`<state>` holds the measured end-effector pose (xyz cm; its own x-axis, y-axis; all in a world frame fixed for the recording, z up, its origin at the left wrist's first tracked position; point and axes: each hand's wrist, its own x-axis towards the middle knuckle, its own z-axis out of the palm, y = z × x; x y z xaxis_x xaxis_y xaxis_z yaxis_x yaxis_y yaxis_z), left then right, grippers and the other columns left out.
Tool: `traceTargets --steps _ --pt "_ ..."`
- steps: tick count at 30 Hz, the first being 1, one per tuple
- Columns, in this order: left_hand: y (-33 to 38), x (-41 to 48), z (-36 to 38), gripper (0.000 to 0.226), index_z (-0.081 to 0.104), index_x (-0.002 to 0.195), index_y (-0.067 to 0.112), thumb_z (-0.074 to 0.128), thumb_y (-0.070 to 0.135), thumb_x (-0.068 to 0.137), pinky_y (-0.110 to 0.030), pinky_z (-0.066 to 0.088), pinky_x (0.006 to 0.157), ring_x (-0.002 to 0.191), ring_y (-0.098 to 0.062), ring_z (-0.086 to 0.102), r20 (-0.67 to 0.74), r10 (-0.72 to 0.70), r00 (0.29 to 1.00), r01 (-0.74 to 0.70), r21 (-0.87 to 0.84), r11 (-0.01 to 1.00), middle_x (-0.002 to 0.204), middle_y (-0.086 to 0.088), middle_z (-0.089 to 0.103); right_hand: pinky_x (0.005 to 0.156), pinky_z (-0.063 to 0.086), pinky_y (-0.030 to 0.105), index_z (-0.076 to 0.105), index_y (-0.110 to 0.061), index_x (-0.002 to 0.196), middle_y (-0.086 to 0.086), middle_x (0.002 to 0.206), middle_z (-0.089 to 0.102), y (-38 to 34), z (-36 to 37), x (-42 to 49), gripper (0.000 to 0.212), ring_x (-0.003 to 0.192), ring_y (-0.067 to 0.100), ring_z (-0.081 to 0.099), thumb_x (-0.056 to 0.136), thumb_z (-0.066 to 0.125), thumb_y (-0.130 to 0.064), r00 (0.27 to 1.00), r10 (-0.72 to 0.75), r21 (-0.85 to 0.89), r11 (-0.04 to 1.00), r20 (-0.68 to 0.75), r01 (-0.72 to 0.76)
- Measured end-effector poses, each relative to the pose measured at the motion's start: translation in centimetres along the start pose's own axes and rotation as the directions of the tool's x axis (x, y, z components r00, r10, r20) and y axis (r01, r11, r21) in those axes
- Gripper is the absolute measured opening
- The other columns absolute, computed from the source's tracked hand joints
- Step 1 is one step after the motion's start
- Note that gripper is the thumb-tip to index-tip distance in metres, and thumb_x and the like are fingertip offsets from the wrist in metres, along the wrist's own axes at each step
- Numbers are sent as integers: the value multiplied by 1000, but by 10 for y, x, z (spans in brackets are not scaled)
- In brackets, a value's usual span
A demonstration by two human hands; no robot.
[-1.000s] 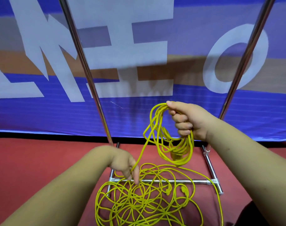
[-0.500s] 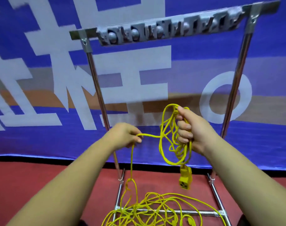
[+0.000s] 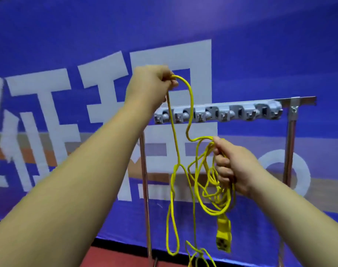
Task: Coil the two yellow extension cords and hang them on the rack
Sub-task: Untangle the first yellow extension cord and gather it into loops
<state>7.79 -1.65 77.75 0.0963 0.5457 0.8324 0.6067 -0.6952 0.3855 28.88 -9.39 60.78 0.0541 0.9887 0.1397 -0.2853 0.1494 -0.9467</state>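
Note:
My right hand (image 3: 232,166) grips several loops of a yellow extension cord (image 3: 212,182), whose socket end (image 3: 224,237) dangles below the loops. My left hand (image 3: 150,84) is raised high and pinches a strand of the same cord, which runs up from below, bends over my fingers and drops across to the coil. The metal rack (image 3: 290,151) stands behind the hands, its grey hook bar (image 3: 218,112) level with the gap between them. The rest of the cord trails down out of the frame.
A blue banner with large white letters (image 3: 48,112) hangs right behind the rack. Red floor (image 3: 116,257) shows at the bottom edge. The rack's left post (image 3: 146,189) runs down beside the hanging strand.
My left hand has risen from the floor pile to above the hook bar, pulling a strand up with it. The view has tilted up, and the pile on the floor has left the frame.

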Motion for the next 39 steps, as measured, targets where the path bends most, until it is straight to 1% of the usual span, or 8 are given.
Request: traceTargets --steps 8,15,19,22,27,31,35,39 --pt "46 16 -4 10 66 94 -3 73 4 96 -30 62 55 55 -23 68 141 -218 966 259 -537 803 75 -18 69 46 29 26 47 -23 77 1 58 30 -9 29 12 37 43 18 25 90 80 -31 981 -160 -116 982 -108 148" --pt "24 -28 -9 22 66 109 -3 73 15 98 -27 64 65 74 -23 78 355 -356 864 502 -556 663 92 -21 75 41 25 22 51 -23 82 -5 55 27 6 10 13 28 38 11 22 102 67 -34 997 4 -15 1000 -77 -5" --pt "-13 -94 5 15 68 106 -1 62 12 104 -29 65 78 89 -25 77 651 -343 677 734 -629 256 94 -18 73 38 25 22 62 -15 93 -4 56 27 35 -14 1 26 35 10 21 105 60 -38 997 79 -41 996 -21 -80" --pt "-32 -137 30 14 67 97 0 58 9 104 -31 66 78 89 -26 75 698 -362 618 773 -623 118 91 -17 71 40 24 22 66 -11 100 -3 57 27 77 -20 -14 29 37 11 21 106 58 -37 986 168 -99 981 -11 -168" --pt "-72 -201 66 18 64 100 -6 49 4 99 -34 66 80 80 -28 75 738 -431 519 852 -408 327 100 -20 69 39 25 21 64 -11 97 -3 56 26 149 -33 -21 28 36 10 20 105 59 -37 956 285 -64 955 -69 -289" --pt "-129 -270 86 31 63 90 4 62 33 102 -39 63 91 86 -27 74 783 -489 385 883 -158 442 93 -17 71 38 25 20 63 -10 97 -3 54 27 189 -57 -24 27 33 10 22 106 58 -35 933 346 -15 937 -99 -350" --pt "-171 -347 108 61 68 85 5 62 65 95 -33 54 84 74 -10 66 848 -419 324 579 173 797 80 -4 73 36 24 20 63 -10 95 -4 53 25 218 -78 -24 28 32 9 21 106 56 -35 914 395 23 918 -94 -395" --pt "-180 -369 129 84 71 92 14 40 92 86 -36 49 94 85 -10 65 926 -334 178 470 218 855 88 7 69 35 24 20 62 -14 92 -7 51 26 220 -92 -11 28 31 7 21 107 53 -35 906 418 61 908 -71 -415"
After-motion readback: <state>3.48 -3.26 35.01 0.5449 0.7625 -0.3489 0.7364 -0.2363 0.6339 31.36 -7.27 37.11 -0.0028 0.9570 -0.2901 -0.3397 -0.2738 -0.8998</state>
